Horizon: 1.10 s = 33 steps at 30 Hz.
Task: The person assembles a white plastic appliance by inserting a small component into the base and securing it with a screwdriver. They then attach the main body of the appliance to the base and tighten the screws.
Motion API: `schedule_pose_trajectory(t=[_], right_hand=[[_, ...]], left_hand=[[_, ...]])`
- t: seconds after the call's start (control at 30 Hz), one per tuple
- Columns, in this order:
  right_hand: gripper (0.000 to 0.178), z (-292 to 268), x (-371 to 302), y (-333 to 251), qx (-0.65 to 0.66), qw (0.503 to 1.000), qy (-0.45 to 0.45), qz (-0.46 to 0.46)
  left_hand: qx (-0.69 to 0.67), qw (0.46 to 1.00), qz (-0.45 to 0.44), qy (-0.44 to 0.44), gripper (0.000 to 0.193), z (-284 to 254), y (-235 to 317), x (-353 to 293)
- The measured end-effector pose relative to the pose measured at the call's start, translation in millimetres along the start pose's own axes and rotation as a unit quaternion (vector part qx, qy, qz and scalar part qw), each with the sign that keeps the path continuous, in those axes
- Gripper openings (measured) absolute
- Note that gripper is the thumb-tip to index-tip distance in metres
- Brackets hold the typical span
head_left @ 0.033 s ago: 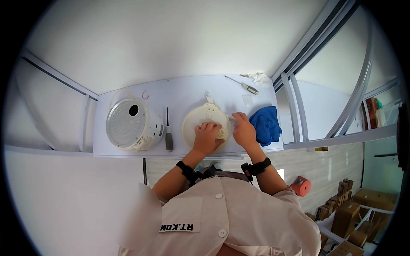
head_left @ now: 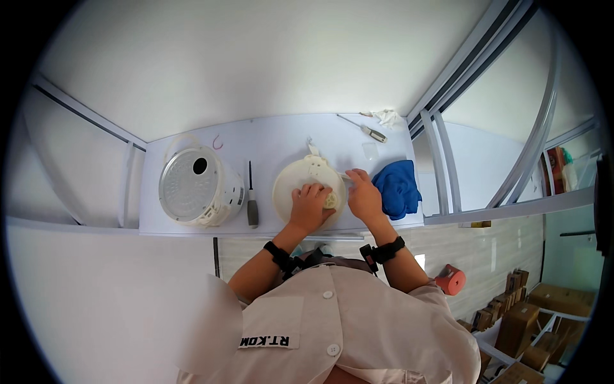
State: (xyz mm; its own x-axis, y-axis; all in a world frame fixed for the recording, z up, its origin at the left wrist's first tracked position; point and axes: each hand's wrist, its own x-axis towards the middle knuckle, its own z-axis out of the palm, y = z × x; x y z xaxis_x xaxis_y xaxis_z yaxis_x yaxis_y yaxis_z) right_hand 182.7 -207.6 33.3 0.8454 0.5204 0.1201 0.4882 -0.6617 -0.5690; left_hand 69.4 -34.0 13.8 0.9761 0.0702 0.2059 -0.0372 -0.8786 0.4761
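Head view: I am judging the cream disc [head_left: 285,192], lying on the bench [head_left: 281,137], light, stiff, best held rimwise, left fingers [head_left: 312,190] resting half-curled on it, right fingers [head_left: 355,175] sitting bent beside it, grips unclear.

Left hand [head_left: 309,208] palm down, fingers bent and spread toward far side. Right hand [head_left: 364,197] apart to its right, slightly farther, fingers curled, tips leftward. Both forearms [head_left: 404,269] angle inward from near side.
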Motion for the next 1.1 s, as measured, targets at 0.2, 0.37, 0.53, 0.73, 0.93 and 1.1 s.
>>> schedule_pose_trajectory(t=[0.2,0.37,0.53,0.73,0.93,1.1], right_hand=[[0.047,-2,7,0,0.017,1.000,-0.008,-0.011],[0.047,-11,17,1,0.036,0.999,0.012,0.007],[0.047,-5,23,-1,0.039,0.999,0.005,-0.007],[0.047,6,31,-11,0.026,0.998,-0.035,-0.045],[0.049,14,34,-16,0.030,0.996,-0.049,-0.068],[0.052,28,36,-10,-0.025,0.996,-0.068,-0.059]], left_hand=[[-0.018,1.000,0.016,0.005,0.058,1,-6,1],[-0.103,0.994,0.003,0.025,0.054,-29,-2,7],[-0.250,0.964,-0.065,0.067,0.051,-58,4,10],[-0.571,0.805,-0.145,0.065,0.047,-51,-17,-11],[-0.687,0.689,-0.205,0.106,0.043,-54,-24,-31],[-0.788,0.560,-0.213,0.139,0.046,-59,-24,-33]])
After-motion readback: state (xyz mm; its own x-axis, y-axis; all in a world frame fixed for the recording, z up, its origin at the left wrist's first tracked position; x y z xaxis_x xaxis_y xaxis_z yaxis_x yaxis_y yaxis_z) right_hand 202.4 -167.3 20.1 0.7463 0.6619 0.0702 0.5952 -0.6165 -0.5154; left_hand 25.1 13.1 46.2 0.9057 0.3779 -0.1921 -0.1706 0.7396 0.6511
